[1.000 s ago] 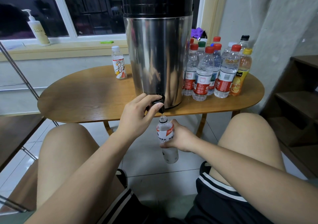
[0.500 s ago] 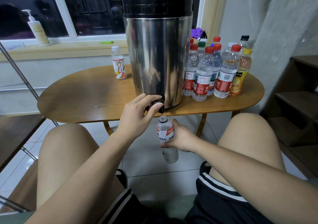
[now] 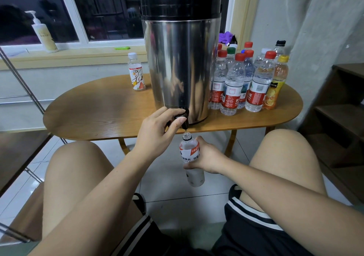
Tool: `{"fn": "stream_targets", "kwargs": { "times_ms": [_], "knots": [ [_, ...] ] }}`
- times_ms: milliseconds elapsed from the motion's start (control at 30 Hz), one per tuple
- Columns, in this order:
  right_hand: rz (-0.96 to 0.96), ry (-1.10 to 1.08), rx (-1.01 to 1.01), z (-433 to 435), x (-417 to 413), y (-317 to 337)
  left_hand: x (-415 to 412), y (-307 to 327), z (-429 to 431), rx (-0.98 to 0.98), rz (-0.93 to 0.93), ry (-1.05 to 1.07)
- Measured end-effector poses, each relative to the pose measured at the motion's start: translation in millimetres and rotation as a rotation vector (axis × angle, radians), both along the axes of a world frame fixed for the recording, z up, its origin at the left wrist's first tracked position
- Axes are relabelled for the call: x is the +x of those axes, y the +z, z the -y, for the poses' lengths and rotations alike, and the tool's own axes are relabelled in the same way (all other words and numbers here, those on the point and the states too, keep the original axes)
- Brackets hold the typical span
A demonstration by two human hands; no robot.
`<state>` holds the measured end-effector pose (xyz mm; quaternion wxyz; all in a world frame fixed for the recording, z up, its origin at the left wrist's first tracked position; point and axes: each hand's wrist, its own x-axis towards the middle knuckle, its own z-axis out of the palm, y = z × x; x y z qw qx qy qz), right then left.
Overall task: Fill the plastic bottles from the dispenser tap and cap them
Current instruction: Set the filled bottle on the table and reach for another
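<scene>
A tall steel dispenser (image 3: 180, 63) with a black lid stands near the front edge of the wooden table (image 3: 94, 110). Its black tap (image 3: 183, 119) juts out over the edge. My left hand (image 3: 157, 132) holds the tap lever between thumb and fingers. Directly under the spout, my right hand (image 3: 206, 158) grips an uncapped clear bottle (image 3: 192, 157) with a red and white label, upright. Water is at the bottle's mouth. Right of the dispenser stand several capped bottles (image 3: 236, 84), most with red caps.
A small white-capped bottle (image 3: 136, 74) stands left of the dispenser. A pump bottle (image 3: 44, 33) sits on the window sill. Dark wooden shelves (image 3: 340, 118) are at the right, a metal frame (image 3: 21, 82) at the left. My bare knees flank the tiled floor below the tap.
Almost nothing has moved. Both hands keep their places at the tap and the bottle; the bottle stays under the spout.
</scene>
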<state>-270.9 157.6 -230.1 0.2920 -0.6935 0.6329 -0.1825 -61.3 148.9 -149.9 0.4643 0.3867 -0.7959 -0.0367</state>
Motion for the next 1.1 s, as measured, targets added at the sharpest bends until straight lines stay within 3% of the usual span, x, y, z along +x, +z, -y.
{"fn": "stream_targets", "kwargs": {
  "times_ms": [1100],
  "knots": [
    [0.022,-0.008,0.017,2.8,-0.8,-2.4,0.5,1.0,-0.5,0.006,0.001,0.000]
  ]
}}
